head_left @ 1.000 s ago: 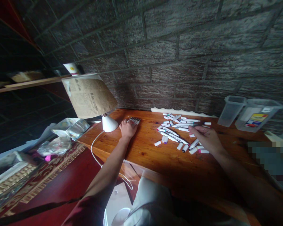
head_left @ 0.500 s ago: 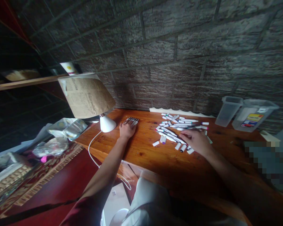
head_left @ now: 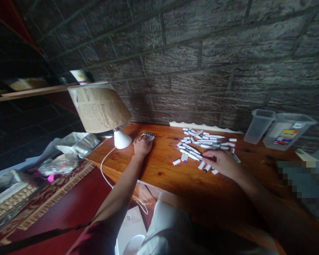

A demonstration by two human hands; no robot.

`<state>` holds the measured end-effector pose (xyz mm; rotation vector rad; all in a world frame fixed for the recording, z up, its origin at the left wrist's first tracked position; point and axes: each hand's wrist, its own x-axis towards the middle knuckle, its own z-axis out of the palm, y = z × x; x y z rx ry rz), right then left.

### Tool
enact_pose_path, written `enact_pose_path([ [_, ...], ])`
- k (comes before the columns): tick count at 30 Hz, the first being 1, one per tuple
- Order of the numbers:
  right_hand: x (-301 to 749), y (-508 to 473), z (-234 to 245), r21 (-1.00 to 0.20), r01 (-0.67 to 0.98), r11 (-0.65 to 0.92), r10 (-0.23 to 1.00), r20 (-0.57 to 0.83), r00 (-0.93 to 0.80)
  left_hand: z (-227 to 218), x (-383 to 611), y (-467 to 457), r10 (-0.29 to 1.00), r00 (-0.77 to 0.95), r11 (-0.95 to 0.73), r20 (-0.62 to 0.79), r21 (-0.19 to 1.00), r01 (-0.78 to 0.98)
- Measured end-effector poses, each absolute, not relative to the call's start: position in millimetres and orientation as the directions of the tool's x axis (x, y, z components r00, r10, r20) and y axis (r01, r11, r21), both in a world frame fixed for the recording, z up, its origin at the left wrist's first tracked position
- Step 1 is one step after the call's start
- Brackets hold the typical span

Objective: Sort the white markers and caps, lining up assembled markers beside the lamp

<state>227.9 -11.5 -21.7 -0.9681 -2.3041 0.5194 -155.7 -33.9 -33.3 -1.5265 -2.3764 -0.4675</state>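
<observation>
Markers (head_left: pixel 199 145), white-barrelled with coloured ends, are lying in a loose heap on the right half of the wooden bench (head_left: pixel 117 157). Working left to right: a red patterned rug (head_left: pixel 46 186) is spreading across the floor below, and crumpled plastic bags (head_left: pixel 77 144) are sitting just beyond the bench's left edge. A white lamp base (head_left: pixel 122 139) is standing near that edge, carrying a newsprint-covered shade (head_left: pixel 99 109) and trailing a white cord (head_left: pixel 106 166) over the side. Just beside the base, the left hand (head_left: pixel 143 147) is lying palm down, its grip pressed together around a small bundle of markers (head_left: pixel 149 135), with the capped ends poking out past the fingers. The main heap is lying between the hands, well apart from the bundle. The right hand (head_left: pixel 220 163) is reaching over the heap's near side, its grip curled, fingertips (head_left: pixel 206 154) touching a dark-ended marker (head_left: pixel 212 158); whether they are pinching it, I cannot tell. A green-ended marker (head_left: pixel 236 158) is lying at the heap's right edge. Further right, a tall clear plastic tub (head_left: pixel 259 126) and a wider clear plastic box (head_left: pixel 288 131) are standing on the bench against the brick wall (head_left: pixel 180 60).
</observation>
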Motion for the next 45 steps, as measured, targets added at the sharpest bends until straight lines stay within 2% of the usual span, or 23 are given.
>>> enact_pose_path([
  [12,224.5,-12.3,-20.1,-0.579,0.529,0.621,0.768,0.316,-0.557,-34.3,-153.7,-33.5,0.810,-0.394,0.375,0.434,0.131,0.918],
  [18,223.1,-11.4,-22.6,-0.619,0.506,0.601,0.787,0.347,-0.511,-29.5,-146.3,-32.0,0.812,-0.275,0.229,0.514,0.152,0.961],
  [24,229.7,-3.6,-27.4,-0.729,0.479,0.489,0.870,0.373,-0.322,-23.1,-133.1,-34.2,0.832,-0.152,0.009,0.534,0.261,0.965],
  [28,231.0,-4.5,-26.8,-0.668,0.511,0.541,0.834,0.350,-0.426,-19.5,-120.5,-35.6,0.855,-0.003,-0.157,0.519,0.265,0.951],
  [33,228.1,-8.4,-26.4,-0.615,0.516,0.596,0.790,0.333,-0.515,-18.6,-117.2,-36.6,0.857,0.012,-0.186,0.515,0.287,0.940],
  [36,226.4,-7.6,-25.8,-0.691,0.472,0.547,0.829,0.371,-0.418,-16.4,-115.4,-36.7,0.850,-0.033,-0.193,0.525,0.370,0.909],
  [38,225.1,-7.0,-22.9,-0.790,0.374,0.485,0.866,0.375,-0.329,-12.1,-108.2,-36.3,0.862,-0.046,-0.237,0.505,0.480,0.844],
  [42,221.6,-8.9,-13.2,-0.931,0.144,0.336,0.920,0.291,-0.262,-0.1,-74.7,-34.3,0.923,0.057,-0.348,0.381,0.761,0.547],
  [45,218.6,-11.2,-10.6,-0.966,0.073,0.248,0.937,0.220,-0.272,6.6,-40.1,-32.3,0.944,0.209,-0.312,0.255,0.895,0.318],
])
